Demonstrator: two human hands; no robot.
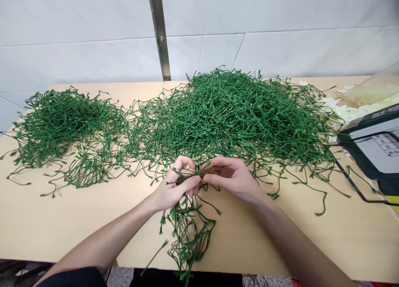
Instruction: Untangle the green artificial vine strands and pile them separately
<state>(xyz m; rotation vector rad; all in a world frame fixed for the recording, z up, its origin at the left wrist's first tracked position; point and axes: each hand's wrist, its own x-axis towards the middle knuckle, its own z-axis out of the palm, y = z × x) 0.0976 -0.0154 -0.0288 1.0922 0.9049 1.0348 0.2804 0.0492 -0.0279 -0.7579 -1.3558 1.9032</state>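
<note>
My left hand (179,183) is closed around several thin green plastic stems, its thumb and fingertips pinching them near the table's middle. My right hand (229,179) meets it from the right, thumb and forefinger pinched on green stem ends close to the left fingertips. Below the left hand hangs a bunch of green artificial flower stems (191,237), spilling over the table's front edge. Just beyond both hands rises a large tangled pile of the same stems (237,112). Where each stem starts and ends between the fingers is hidden.
A smaller heap of green stems (62,120) lies at the left of the wooden table (131,224). At the right are white petals (330,106) and a dark-edged box or bag with a black handle (368,154). A metal strip (160,37) runs down the tiled wall.
</note>
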